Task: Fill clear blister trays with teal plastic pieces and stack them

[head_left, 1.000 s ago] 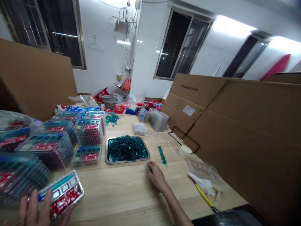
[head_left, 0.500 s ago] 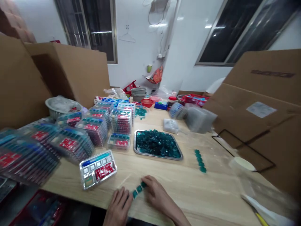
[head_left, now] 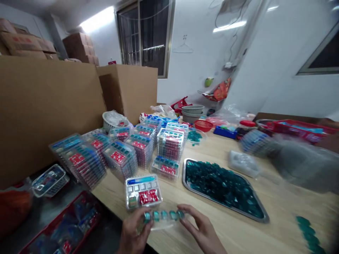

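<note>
Between my two hands hangs a row of several small teal square pieces (head_left: 164, 215), lifted off the table, with a pale clear edge blurred below it. My left hand (head_left: 135, 229) pinches the row's left end between thumb and fingers. At the right end, my right hand (head_left: 202, 227) grips it the same way. Just beyond the row lies a clear plastic tray (head_left: 135, 195) with a blue pen, a red-and-white packet, a small greenish square and several square hollows. A metal tray (head_left: 225, 205) heaped with teal pieces (head_left: 219, 183) lies to the right.
Stacks of filled clear trays (head_left: 120, 158) stand at the left and back. Another row of teal pieces (head_left: 308, 233) lies far right. Plastic bags (head_left: 304, 162) and a red basket (head_left: 304, 128) are at the back right. A red crate (head_left: 63, 225) sits below the table's left edge.
The teal pieces, on the table before, are now raised in a row between both hands. Both hands have closed on its ends. The view has swung left.
</note>
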Demonstrator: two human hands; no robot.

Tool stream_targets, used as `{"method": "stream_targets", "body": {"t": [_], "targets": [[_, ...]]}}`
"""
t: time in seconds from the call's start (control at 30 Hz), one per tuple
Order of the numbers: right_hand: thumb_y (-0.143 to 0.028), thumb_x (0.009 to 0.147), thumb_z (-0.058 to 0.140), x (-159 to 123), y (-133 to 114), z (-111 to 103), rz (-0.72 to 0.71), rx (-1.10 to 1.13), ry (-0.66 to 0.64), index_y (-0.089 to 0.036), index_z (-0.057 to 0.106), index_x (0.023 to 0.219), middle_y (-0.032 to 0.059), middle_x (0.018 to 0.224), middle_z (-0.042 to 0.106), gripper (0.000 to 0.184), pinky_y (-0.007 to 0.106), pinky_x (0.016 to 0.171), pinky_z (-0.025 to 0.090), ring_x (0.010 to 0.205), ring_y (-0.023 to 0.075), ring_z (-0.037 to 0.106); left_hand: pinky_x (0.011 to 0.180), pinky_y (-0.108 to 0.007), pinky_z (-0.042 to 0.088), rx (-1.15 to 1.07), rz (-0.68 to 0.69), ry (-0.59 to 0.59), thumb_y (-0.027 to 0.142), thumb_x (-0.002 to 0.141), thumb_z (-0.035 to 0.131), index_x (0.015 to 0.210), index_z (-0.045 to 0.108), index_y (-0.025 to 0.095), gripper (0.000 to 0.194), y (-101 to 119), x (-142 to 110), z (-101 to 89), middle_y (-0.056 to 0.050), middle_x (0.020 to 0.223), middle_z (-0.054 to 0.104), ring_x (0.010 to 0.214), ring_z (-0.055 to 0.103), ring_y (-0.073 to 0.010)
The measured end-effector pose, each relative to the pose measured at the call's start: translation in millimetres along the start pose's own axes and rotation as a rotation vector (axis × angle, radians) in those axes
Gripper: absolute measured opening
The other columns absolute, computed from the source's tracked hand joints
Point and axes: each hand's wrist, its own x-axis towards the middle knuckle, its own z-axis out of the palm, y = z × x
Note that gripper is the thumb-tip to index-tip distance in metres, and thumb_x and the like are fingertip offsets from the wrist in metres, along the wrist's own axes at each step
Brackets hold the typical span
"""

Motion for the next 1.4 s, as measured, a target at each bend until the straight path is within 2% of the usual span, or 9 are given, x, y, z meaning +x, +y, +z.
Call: {"method": "stream_targets", "body": {"t": [0.2, 0.33, 0.47, 0.7, 1.0, 1.1, 1.23, 1.3, 1.4], "targets": [[-0.044, 0.075, 0.065, 73.5, -27.8, 37.6, 0.012, 0.275, 0.014, -0.017, 0.067, 0.081, 0.0059, 0.08, 0.067, 0.028, 0.032, 0.073, 0.048, 0.078, 0.0219, 0.06, 0.094, -0.044, 0.048, 0.218, -0.119, 0.271, 0.03, 0.082, 0.056, 0.094, 0.063, 0.019, 0.018, -19.3, 35.8, -20.5, -0.013, 0.121, 0.058, 0.114, 0.054, -0.0261], [-0.041, 0.066, 0.068, 98.2, -15.0, 63.1, 0.05, 0.243, 0.079, -0.017, 0.064, 0.067, 0.0046, 0.072, 0.064, 0.025, 0.032, 0.067, 0.046, 0.072, 0.0221, 0.058, 0.1, -0.048, 0.043, 0.184, -0.295, 0.326, 0.034, 0.083, 0.052, 0.117, 0.054, 0.015, 0.039, -52.1, 38.9, -8.8, -0.016, 0.131, 0.05, 0.122, 0.047, -0.0279], [-0.037, 0.061, 0.069, 101.0, -1.7, 75.5, 0.107, 0.22, 0.204, -0.018, 0.06, 0.068, 0.003, 0.069, 0.062, 0.022, 0.031, 0.063, 0.045, 0.066, 0.0208, 0.057, 0.1, -0.046, 0.042, 0.059, -0.468, 0.317, 0.037, 0.085, 0.049, 0.13, 0.043, 0.012, 0.052, -71.5, 32.1, 6.4, -0.018, 0.129, 0.052, 0.12, 0.049, -0.0272], [-0.036, 0.069, 0.062, 97.1, -7.6, 74.2, 0.114, 0.152, 0.102, -0.015, 0.066, 0.081, 0.0058, 0.075, 0.067, 0.024, 0.03, 0.063, 0.043, 0.068, 0.0208, 0.058, 0.103, -0.044, 0.04, -0.031, -0.507, 0.343, 0.039, 0.085, 0.047, 0.126, 0.048, 0.015, 0.048, -80.6, 28.8, 15.0, -0.015, 0.13, 0.053, 0.121, 0.049, -0.0265], [-0.04, 0.058, 0.075, 101.9, -30.2, 73.3, 0.255, 0.451, 0.041, -0.019, 0.052, 0.073, -0.0051, 0.056, 0.055, 0.035, 0.022, 0.049, 0.036, 0.052, 0.0123, 0.05, 0.066, -0.028, 0.058, -0.258, -0.726, 0.32, 0.042, 0.086, 0.045, 0.127, 0.048, 0.015, 0.049, -77.4, 34.0, 7.8, -0.015, 0.133, 0.05, 0.109, 0.058, -0.0252], [-0.042, 0.056, 0.077, 98.5, -32.5, 74.6, 0.321, 0.602, 0.046, -0.019, 0.049, 0.074, -0.0064, 0.052, 0.056, 0.04, 0.02, 0.046, 0.033, 0.046, 0.0104, 0.049, 0.074, -0.032, 0.057, -0.265, -0.763, 0.313, 0.044, 0.087, 0.043, 0.134, 0.038, 0.016, 0.055, -71.1, 35.4, 3.9, -0.016, 0.136, 0.047, 0.114, 0.055, -0.0265], [-0.04, 0.051, 0.08, 99.9, -27.6, 62.4, 0.364, 0.729, 0.164, -0.017, 0.054, 0.07, -0.0051, 0.052, 0.057, 0.039, 0.019, 0.043, 0.032, 0.043, 0.0094, 0.049, 0.105, -0.049, 0.036, -0.066, -0.588, 0.433, 0.045, 0.089, 0.035, 0.141, 0.024, 0.016, 0.061, -52.6, 33.7, 0.8, -0.018, 0.141, 0.039, 0.13, 0.038, -0.0293], [-0.041, 0.049, 0.081, 104.7, -21.0, 47.7, 0.364, 0.759, 0.22, -0.017, 0.055, 0.067, -0.0041, 0.052, 0.057, 0.039, 0.02, 0.042, 0.035, 0.043, 0.01, 0.05, 0.107, -0.052, 0.031, 0.087, -0.375, 0.462, 0.042, 0.088, 0.038, 0.143, 0.02, 0.018, 0.062, -42.0, 32.5, 2.7, -0.016, 0.144, 0.033, 0.133, 0.032, -0.0303], [-0.043, 0.049, 0.08, 116.2, -5.9, 21.3, 0.35, 0.742, 0.32, -0.018, 0.055, 0.067, -0.004, 0.051, 0.056, 0.04, 0.021, 0.042, 0.037, 0.042, 0.0102, 0.05, 0.108, -0.054, 0.028, 0.353, -0.02, 0.365, 0.035, 0.084, 0.048, 0.144, 0.016, 0.019, 0.07, -35.1, 32.2, 11.5, -0.016, 0.145, 0.031, 0.133, 0.031, -0.0317]]}}
